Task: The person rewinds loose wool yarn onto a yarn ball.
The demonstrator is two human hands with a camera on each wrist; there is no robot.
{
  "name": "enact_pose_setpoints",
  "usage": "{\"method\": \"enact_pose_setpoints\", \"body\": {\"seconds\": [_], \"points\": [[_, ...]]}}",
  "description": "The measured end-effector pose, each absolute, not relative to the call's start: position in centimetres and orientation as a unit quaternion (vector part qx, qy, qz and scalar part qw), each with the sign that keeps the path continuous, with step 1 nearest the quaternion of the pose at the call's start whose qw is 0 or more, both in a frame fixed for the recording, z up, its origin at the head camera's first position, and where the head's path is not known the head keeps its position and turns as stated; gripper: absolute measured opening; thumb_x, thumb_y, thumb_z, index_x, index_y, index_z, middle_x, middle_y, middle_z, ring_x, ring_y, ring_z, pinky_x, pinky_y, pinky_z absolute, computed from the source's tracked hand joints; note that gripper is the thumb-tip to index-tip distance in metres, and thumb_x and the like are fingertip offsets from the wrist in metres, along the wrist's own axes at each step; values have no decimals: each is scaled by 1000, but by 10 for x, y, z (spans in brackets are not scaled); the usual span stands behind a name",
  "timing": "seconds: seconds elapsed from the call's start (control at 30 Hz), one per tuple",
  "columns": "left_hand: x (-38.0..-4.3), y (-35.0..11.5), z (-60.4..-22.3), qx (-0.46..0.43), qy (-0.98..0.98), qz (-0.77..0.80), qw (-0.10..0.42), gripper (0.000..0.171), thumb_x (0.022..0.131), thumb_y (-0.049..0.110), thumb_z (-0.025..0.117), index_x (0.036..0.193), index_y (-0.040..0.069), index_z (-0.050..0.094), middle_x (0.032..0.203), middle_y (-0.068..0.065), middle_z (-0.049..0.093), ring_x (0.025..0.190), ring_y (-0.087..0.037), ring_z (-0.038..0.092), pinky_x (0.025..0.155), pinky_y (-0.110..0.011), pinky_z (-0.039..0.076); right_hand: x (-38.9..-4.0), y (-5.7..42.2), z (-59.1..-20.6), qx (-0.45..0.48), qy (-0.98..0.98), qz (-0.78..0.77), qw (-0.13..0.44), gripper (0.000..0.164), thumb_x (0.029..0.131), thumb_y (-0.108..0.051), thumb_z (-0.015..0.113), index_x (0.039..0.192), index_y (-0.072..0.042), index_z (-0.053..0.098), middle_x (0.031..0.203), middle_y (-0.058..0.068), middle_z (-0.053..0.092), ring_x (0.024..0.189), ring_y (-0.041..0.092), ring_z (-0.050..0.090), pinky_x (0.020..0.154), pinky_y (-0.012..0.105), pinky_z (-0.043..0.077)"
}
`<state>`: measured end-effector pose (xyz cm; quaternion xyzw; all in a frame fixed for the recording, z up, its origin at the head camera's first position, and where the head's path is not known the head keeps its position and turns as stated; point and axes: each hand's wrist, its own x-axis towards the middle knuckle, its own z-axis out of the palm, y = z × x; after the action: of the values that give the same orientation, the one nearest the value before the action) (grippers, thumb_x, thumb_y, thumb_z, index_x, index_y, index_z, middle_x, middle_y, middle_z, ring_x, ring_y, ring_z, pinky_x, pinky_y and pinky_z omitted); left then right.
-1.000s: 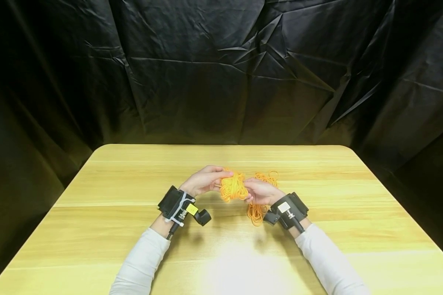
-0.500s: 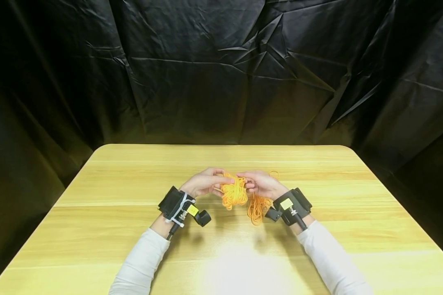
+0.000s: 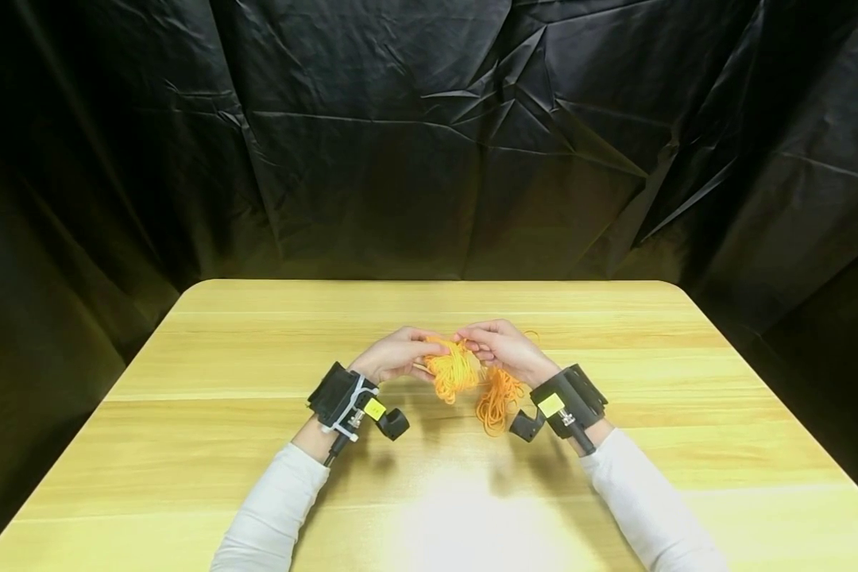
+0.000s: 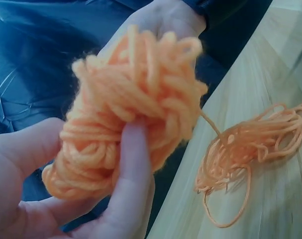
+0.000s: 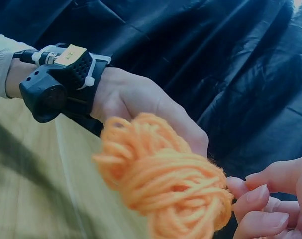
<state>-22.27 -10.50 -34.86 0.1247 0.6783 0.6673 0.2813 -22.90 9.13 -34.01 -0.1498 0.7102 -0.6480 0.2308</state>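
My left hand point(image 3: 393, 356) holds a wound bundle of orange yarn point(image 3: 452, 370) above the table. In the left wrist view, one of its fingers presses into the middle of the yarn bundle point(image 4: 101, 129) and the others support it from the side. My right hand point(image 3: 508, 348) is at the bundle's far right edge, thumb and forefinger pinched together on the yarn there. The right wrist view has the fingertips of the right hand point(image 5: 275, 199) right beside the wraps; the strand between them is hardly visible. A single strand runs from the bundle to loose yarn point(image 4: 255, 144) on the table.
The pale wooden table point(image 3: 222, 445) reaches back to a black sheet point(image 3: 372, 183) hanging behind it. Below my right hand, the loose loops of orange yarn point(image 3: 499, 401) lie in a tangled heap. A black camera band point(image 3: 568, 401) sits on each wrist.
My right hand has moved from the bundle's right side up and away to its far right edge, uncovering more of the near loose loops. The left hand keeps holding the bundle, slightly turned.
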Motion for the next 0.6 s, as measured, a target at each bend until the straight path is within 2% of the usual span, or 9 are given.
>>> {"method": "enact_pose_setpoints", "body": {"seconds": [0.27, 0.43, 0.6], "points": [[-224, -104, -351, 81, 683, 694, 212, 31, 88, 5, 49, 114, -12, 47, 88, -7, 57, 71, -14, 60, 84, -47, 46, -224, 93, -339, -145, 730, -636, 204, 31, 93, -13, 45, 112, 10, 53, 67, -4, 44, 50, 3, 31, 47, 15, 25], [-226, -101, -351, 35, 673, 720, 167, 30, 87, 3, 51, 114, -11, 46, 99, -15, 53, 73, -15, 60, 84, -45, 46, -221, 92, -338, -152, 773, -598, 150, 29, 92, -14, 48, 109, 5, 59, 66, -3, 46, 47, 5, 30, 46, 16, 25], [-227, -101, -351, 35, 650, 742, 161, 28, 88, 2, 51, 112, -10, 43, 101, -17, 52, 77, -16, 60, 88, -47, 42, -220, 92, -337, -145, 788, -586, 124, 28, 91, -17, 50, 106, 4, 61, 68, -2, 49, 46, 4, 29, 44, 16, 27]]}}
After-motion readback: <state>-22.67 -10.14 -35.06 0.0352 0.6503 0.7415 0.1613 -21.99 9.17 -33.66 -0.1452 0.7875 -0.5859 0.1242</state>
